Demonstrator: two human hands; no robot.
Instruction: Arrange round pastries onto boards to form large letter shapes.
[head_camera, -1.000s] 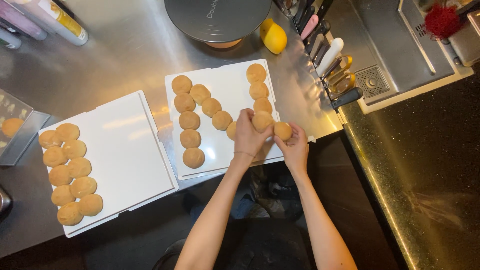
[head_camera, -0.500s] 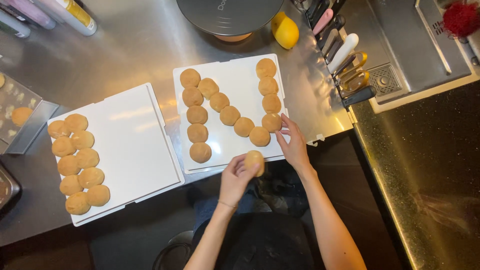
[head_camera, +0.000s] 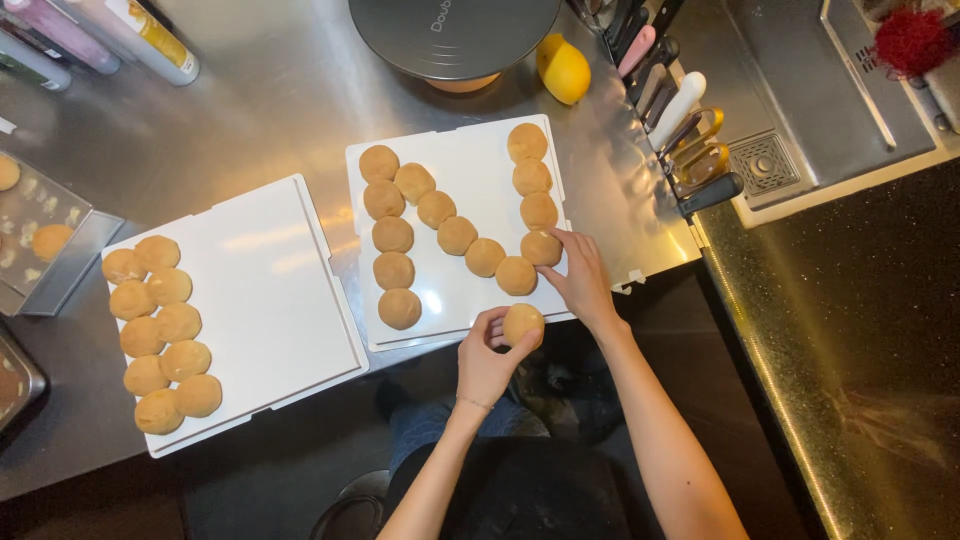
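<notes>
Shiny steel counter (head_camera: 250, 110) fills most of the frame, with two white boards side by side and a yellow lemon (head_camera: 563, 68) at the top. A moment ago both hands were up at the row of buns on the middle white board (head_camera: 470, 290); now the left hand (head_camera: 487, 357) has come down to the board's lower edge, fingers curled around one round bun (head_camera: 523, 323) it has lifted off. The right hand (head_camera: 582, 280) stays on the board with fingers spread open, touching the end bun (head_camera: 541, 248), so the row looks one bun shorter.

Head camera, steeply downward (close overhead)
</notes>
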